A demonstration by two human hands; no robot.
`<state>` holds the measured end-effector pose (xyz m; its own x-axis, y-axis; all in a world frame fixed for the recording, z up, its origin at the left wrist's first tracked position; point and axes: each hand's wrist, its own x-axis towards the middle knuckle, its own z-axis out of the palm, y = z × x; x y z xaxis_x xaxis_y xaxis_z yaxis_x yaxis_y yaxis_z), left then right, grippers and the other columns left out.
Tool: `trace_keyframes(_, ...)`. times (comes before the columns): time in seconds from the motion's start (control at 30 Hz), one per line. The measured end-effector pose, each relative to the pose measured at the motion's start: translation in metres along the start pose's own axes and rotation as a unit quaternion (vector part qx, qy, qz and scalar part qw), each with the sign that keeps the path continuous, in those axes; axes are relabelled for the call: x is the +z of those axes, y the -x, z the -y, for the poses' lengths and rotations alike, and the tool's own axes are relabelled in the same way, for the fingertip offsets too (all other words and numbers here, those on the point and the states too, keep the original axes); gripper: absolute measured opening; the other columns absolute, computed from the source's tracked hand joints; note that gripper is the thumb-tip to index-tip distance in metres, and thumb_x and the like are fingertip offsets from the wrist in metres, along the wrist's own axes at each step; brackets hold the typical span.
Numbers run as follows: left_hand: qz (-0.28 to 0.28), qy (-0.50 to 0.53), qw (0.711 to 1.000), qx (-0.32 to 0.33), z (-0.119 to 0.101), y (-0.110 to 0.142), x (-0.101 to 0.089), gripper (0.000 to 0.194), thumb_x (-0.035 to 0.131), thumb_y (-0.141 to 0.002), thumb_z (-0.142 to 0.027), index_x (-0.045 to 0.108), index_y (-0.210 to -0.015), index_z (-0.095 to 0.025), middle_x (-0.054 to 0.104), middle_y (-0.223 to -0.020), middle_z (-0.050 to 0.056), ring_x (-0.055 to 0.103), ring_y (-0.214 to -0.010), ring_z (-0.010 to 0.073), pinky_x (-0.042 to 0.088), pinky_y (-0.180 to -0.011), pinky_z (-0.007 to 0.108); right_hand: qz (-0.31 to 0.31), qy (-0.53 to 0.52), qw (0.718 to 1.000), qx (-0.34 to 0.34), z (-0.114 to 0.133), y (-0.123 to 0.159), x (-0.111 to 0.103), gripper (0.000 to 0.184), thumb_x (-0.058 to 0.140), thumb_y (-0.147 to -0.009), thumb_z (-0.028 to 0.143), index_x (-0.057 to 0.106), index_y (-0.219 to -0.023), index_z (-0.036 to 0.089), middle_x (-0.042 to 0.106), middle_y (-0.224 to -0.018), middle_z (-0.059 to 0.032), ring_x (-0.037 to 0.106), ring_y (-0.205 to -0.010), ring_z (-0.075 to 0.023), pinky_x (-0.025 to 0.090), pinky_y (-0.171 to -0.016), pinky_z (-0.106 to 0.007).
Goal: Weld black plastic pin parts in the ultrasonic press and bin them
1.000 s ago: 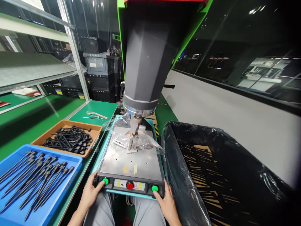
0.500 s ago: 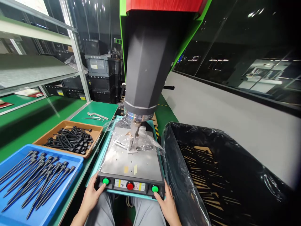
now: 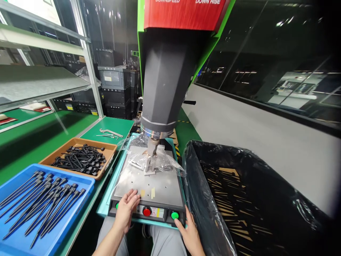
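Note:
My left hand [image 3: 127,209] hovers over the front left of the machine's metal plate [image 3: 157,183], fingers spread and empty, covering the left green button. My right hand [image 3: 188,233] rests at the front right corner of the control panel, thumb beside the right green button [image 3: 174,215], fingers spread. A red button [image 3: 146,211] sits between them. The grey press head [image 3: 165,78] is down, its tip on a small fixture [image 3: 150,161] wrapped in clear plastic film.
A blue tray [image 3: 80,183] of long black rods lies at the left, and a brown tray [image 3: 109,151] of shorter black parts behind it. A wrench [image 3: 110,132] lies on the green bench. A black-bag-lined bin [image 3: 239,199] stands at the right. Shelving and stacked crates stand behind.
My left hand has lifted off the left green button and moved right and forward over the plate's front edge. My right hand stays by the right button.

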<state>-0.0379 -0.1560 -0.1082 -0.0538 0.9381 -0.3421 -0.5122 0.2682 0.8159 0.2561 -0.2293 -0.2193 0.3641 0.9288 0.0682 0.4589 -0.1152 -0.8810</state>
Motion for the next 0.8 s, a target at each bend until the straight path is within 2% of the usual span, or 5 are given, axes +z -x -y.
trace_keyframes(0.17,0.019,0.079,0.996,0.031,-0.013,-0.027,0.03,0.069,0.081,-0.07,-0.031,0.045,-0.129,-0.029,0.05,-0.141,0.012,0.057,-0.121,0.026,0.044,-0.107,0.043,0.013,-0.021,1.0,0.008,0.006,0.0,-0.005,0.075,0.058,-0.079,0.058,0.043,-0.14,0.017,0.05,-0.139,-0.0157,0.05,-0.127,-0.0318,0.048,-0.099,-0.044)
trace_keyframes(0.37,0.05,0.058,0.994,0.079,-0.024,-0.042,0.039,0.044,0.074,-0.076,-0.04,0.061,-0.113,-0.021,0.054,-0.137,0.013,0.052,-0.127,0.0281,0.046,-0.103,0.041,-0.148,-0.039,0.988,-0.002,0.052,0.0,-0.003,0.056,0.056,-0.081,0.064,0.064,-0.111,0.017,0.061,-0.121,-0.0181,0.063,-0.104,-0.0328,0.056,-0.081,-0.042)
trace_keyframes(0.63,0.097,0.094,0.989,0.066,-0.05,-0.019,0.053,0.033,0.075,-0.076,-0.041,0.065,-0.094,-0.016,0.069,-0.113,0.012,0.069,-0.096,0.0233,0.055,-0.084,0.035,0.174,-0.188,0.966,-0.041,0.135,-0.023,0.069,0.049,0.056,-0.086,0.058,0.069,-0.111,0.019,0.071,-0.104,-0.0135,0.069,-0.091,-0.0302,0.057,-0.082,-0.044)
trace_keyframes(0.7,0.108,0.111,0.986,0.065,-0.058,-0.013,0.057,0.03,0.074,-0.077,-0.038,0.065,-0.096,-0.017,0.069,-0.112,0.01,0.069,-0.095,0.0218,0.055,-0.082,0.033,0.164,-0.152,0.967,-0.125,0.16,-0.041,0.082,0.043,0.052,-0.09,0.051,0.067,-0.117,0.021,0.066,-0.118,-0.0122,0.063,-0.107,-0.0296,0.053,-0.093,-0.045)
trace_keyframes(0.8,0.116,0.125,0.983,0.067,-0.07,-0.008,0.063,0.027,0.072,-0.079,-0.037,0.065,-0.097,-0.017,0.069,-0.112,0.008,0.069,-0.095,0.0219,0.056,-0.083,0.033,0.047,-0.079,0.971,-0.219,0.193,-0.077,0.094,0.045,0.046,-0.093,0.043,0.058,-0.13,0.02,0.049,-0.14,-0.012,0.043,-0.132,-0.0294,0.035,-0.111,-0.049)
